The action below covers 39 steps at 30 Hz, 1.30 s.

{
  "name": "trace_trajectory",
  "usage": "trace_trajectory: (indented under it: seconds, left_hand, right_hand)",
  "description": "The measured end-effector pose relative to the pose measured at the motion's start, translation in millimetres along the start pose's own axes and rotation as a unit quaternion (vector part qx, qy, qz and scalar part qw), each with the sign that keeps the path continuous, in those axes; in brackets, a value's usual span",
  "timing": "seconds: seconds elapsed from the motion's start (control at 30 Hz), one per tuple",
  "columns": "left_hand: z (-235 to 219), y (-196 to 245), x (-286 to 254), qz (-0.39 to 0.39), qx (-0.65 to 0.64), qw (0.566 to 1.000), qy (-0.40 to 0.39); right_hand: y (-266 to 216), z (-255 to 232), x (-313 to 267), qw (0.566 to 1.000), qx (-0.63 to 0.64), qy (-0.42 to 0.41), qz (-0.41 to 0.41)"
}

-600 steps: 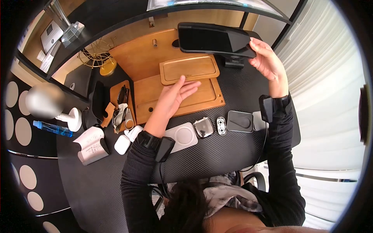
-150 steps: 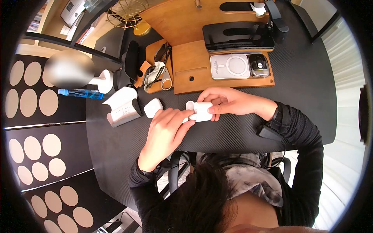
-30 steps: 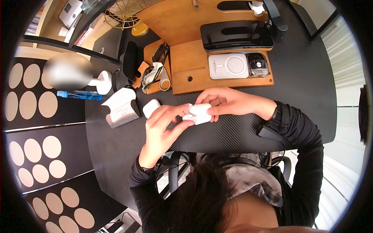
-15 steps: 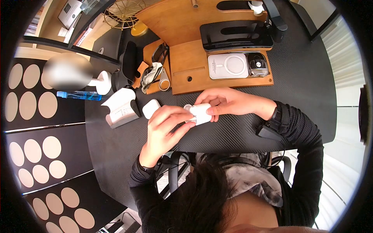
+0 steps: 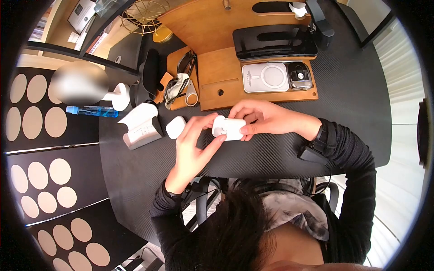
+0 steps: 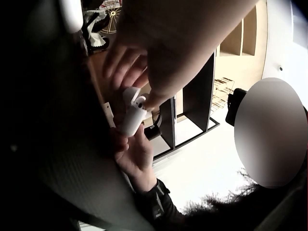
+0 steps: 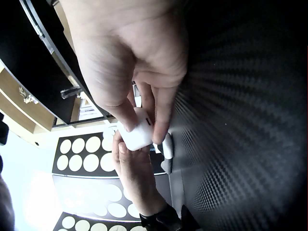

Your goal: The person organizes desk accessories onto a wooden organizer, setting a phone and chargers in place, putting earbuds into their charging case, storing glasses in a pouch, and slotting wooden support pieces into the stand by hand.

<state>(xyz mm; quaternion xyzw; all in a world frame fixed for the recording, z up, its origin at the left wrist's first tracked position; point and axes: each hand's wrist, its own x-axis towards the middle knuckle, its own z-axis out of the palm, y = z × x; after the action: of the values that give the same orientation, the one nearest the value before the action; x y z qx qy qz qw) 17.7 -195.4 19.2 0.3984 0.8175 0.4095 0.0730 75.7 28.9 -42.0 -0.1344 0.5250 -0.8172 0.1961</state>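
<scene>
In the head view my right hand (image 5: 266, 118) grips a white earbud charging case (image 5: 234, 129) just above the desk, its lid (image 5: 219, 125) flipped up on the left. My left hand (image 5: 192, 149) reaches in from the left, thumb at the case's front and a finger at the lid. The left wrist view shows a white earbud (image 6: 140, 102) seated in the case, with the left thumb right beside it. The right wrist view shows the case's base (image 7: 138, 131) between my right thumb and fingers.
A second white rounded case (image 5: 176, 127) and a white curved box (image 5: 141, 126) lie to the left. Behind is a wooden organizer (image 5: 212, 97) bearing a silver magnetic charger (image 5: 264, 77), a dark watch-like item (image 5: 300, 76) and a black tray (image 5: 275, 41). Sunglasses (image 5: 185, 62) rest on its left.
Since 20 seconds ago, the black tray has left my right hand for the organizer. Over the last second, my left fingers have drawn apart and up to the lid, and the case has turned slightly.
</scene>
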Motion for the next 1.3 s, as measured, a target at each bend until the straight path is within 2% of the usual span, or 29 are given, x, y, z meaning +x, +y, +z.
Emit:
trace_trajectory:
  seconds: [0.03,0.1,0.2,0.23,0.3,0.33,0.37,0.43,0.53,0.6,0.67,0.73,0.77,0.8,0.87,0.93,0.97,1.1,1.2,1.27,1.3]
  left_hand:
    - [0.4,-1.1,0.6,0.0,-0.001,1.0,0.0]
    - [-1.4,-4.7,0.6,0.168,0.053,0.984,0.017]
    - [-18.7,1.8,6.3,0.207,0.113,0.972,0.002]
    - [-28.0,3.1,7.8,0.153,0.17,0.974,0.014]
    - [-51.0,-6.0,6.0,0.041,0.27,0.962,-0.018]
    - [-60.0,-12.0,1.9,0.0,0.326,0.945,-0.034]
    - [-64.5,-20.3,-4.8,0.004,0.328,0.944,-0.033]
    - [-66.5,-33.8,-16.0,-0.081,0.387,0.912,-0.106]
    - [-58.5,-29.3,-10.5,-0.087,0.353,0.924,-0.12]
    - [-48.2,-23.2,-8.9,-0.069,0.348,0.928,-0.115]
    - [-35.5,-18.1,-6.7,-0.019,0.386,0.916,-0.111]
    - [-18.7,-18.1,-5.2,-0.031,0.276,0.955,-0.105]
    - [-9.7,-18.0,-5.1,-0.045,0.229,0.964,-0.127]
    - [-2.6,-16.9,-4.4,-0.058,0.18,0.971,-0.148]
    - [1.8,-10.5,-2.1,-0.074,0.171,0.968,-0.165]
    - [3.1,-9.5,-0.5,-0.028,0.126,0.977,-0.169]
    - [3.5,-7.6,-0.5,-0.029,0.144,0.974,-0.171]
    - [5.8,-16.4,-1.5,-0.03,0.116,0.978,-0.171]
    - [14.7,-13.9,-1.3,-0.06,0.138,0.979,-0.136]
    - [17.5,-12.6,-0.3,0.007,0.144,0.987,-0.077]
    - [16.6,-10.5,0.5,0.006,0.144,0.987,-0.078]
  right_hand:
    - [-0.1,0.2,-0.5,1.0,-0.002,0.008,0.013]
    - [-3.6,1.6,-1.1,1.0,-0.01,0.012,0.022]
    - [-2.8,0.7,0.7,0.999,-0.013,0.018,0.027]
    - [-1.9,0.9,0.2,0.999,-0.007,0.023,0.024]
    - [-3.8,1.7,0.0,0.999,-0.001,0.024,0.027]
    - [-5.6,1.7,0.4,0.999,0.002,0.027,0.029]
    - [-6.3,1.9,0.5,0.999,0.001,0.028,0.026]
    - [-5.6,3.0,-0.1,0.999,0.01,0.037,0.027]
    - [-6.0,3.0,0.2,0.999,0.018,0.035,0.03]
    - [-6.5,3.8,-0.2,0.999,0.009,0.037,0.031]
    - [-6.4,3.5,-0.3,0.999,0.0,0.04,0.031]
    - [-4.4,3.1,-0.3,0.999,0.001,0.046,0.027]
    - [-4.4,3.5,-0.6,0.999,0.001,0.047,0.026]
    - [-5.2,4.7,-0.8,0.998,-0.02,0.054,0.026]
    - [-4.6,7.7,-1.9,0.997,-0.039,0.062,0.026]
    - [-2.7,10.6,-1.6,0.984,-0.165,0.068,-0.004]
    - [-0.5,9.8,-0.8,0.979,-0.193,0.054,-0.023]
    - [-5.8,16.1,-1.5,0.972,-0.229,0.05,-0.021]
    - [-5.0,21.2,-1.9,0.951,-0.294,0.086,-0.031]
    - [-9.1,23.8,-3.3,0.939,-0.329,0.097,-0.035]
    - [-8.4,23.6,-3.6,0.939,-0.329,0.097,-0.034]
